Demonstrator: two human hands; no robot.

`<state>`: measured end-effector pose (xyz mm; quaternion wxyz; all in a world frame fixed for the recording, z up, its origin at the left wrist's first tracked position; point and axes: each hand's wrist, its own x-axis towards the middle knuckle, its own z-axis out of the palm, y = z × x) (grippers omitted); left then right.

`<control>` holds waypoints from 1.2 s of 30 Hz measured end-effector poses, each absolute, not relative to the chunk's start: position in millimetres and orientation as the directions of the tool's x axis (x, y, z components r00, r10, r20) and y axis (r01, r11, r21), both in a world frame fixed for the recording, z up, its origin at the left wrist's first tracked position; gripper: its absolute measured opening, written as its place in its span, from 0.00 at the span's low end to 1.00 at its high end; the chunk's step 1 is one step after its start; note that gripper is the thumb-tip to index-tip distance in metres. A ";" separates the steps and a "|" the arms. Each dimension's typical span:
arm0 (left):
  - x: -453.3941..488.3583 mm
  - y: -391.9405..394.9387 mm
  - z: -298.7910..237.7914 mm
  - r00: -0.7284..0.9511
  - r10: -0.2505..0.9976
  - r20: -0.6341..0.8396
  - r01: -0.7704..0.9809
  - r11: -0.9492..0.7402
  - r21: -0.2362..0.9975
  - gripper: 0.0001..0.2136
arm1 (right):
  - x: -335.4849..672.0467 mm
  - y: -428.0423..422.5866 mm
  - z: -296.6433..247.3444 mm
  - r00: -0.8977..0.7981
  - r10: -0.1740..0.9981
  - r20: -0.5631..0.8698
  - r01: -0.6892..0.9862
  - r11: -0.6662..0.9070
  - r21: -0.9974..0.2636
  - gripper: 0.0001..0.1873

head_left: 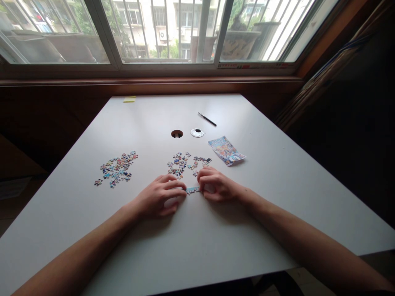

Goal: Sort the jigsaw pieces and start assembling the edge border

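The short puzzle strip [193, 190] lies flat on the white table [191, 242], between the two hands, its ends partly hidden by fingertips; its long axis runs left to right, roughly along the far table edge, with the straighter side facing the window and the toothed side seemingly towards the person; the left hand [161, 196] touches its left end, fingers curved and thumb spread apart from them; the right hand [217, 185] curls at the other end, though I can't tell whether it pinches anything; to join pieces well, I'd keep the strip flat, steady one end and press straight down, since a sideways shove might buckle it; just beyond lie loose pieces [177, 171]; a bigger heap [119, 167] sits leftward, a picture sheet [226, 150] rightward.
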<state>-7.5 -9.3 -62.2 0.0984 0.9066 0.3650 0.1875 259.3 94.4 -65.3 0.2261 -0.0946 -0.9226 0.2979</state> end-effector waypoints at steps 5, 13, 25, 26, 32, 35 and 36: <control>-6.8 -9.6 -59.0 0.666 0.701 0.255 0.630 -0.712 0.311 0.17 | 259.1 95.4 -66.9 -0.873 0.311 0.377 0.036 0.810 -0.586 0.10; -5.9 -9.4 -58.8 0.661 0.700 0.270 0.629 -0.713 0.310 0.17 | 259.1 95.5 -66.8 -0.865 0.308 0.396 0.016 0.806 -0.591 0.10; -4.7 -11.1 -52.8 0.661 0.703 0.263 0.630 -0.710 0.315 0.17 | 259.8 95.3 -67.5 -0.863 0.316 0.394 0.035 0.816 -0.578 0.11; -4.8 -11.1 -53.0 0.661 0.703 0.263 0.629 -0.710 0.316 0.17 | 259.8 95.2 -67.4 -0.864 0.316 0.392 0.038 0.817 -0.576 0.10; -5.6 -9.4 -60.5 0.656 0.696 0.292 0.616 -0.717 0.327 0.16 | 258.4 93.9 -66.2 -0.872 0.307 0.381 0.061 0.841 -0.538 0.10; -6.2 -8.5 -63.9 0.647 0.699 0.306 0.603 -0.714 0.355 0.17 | 257.9 92.9 -65.3 -0.878 0.303 0.369 0.077 0.853 -0.517 0.10; -6.4 -8.4 -64.3 0.645 0.699 0.309 0.599 -0.714 0.363 0.18 | 257.8 92.7 -65.1 -0.879 0.303 0.367 0.082 0.856 -0.510 0.10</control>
